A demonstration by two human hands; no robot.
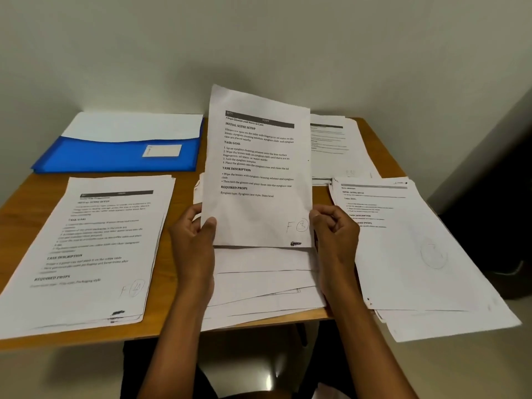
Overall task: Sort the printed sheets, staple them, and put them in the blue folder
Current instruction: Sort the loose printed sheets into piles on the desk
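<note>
Holding a printed sheet (259,168) upright over the middle of the wooden table (184,254), the person grips it by its lower corners: the left hand (195,237) pinches the bottom left corner with the thumb in front and the fingers behind, and the right hand (334,228) has its curled fingers closed on the bottom right edge. The sheet is headed "Clean Glasses and Store in Case" and carries a handwritten "F 3" near its lower right corner (the 3 is circled). Beneath the hands a loose pile of sheets (264,286) lies fanned out on the near middle of the table. To the left lies a stack (92,249) marked "F 4", squared up and reaching the near edge. To the right another stack (417,254) hangs over the table's right and near edges, and a further stack (334,148) lies at the far right. The blue folder (115,156) lies closed and flat at the far left, with white paper (132,125) showing above its flap and a white label on its front.
</note>
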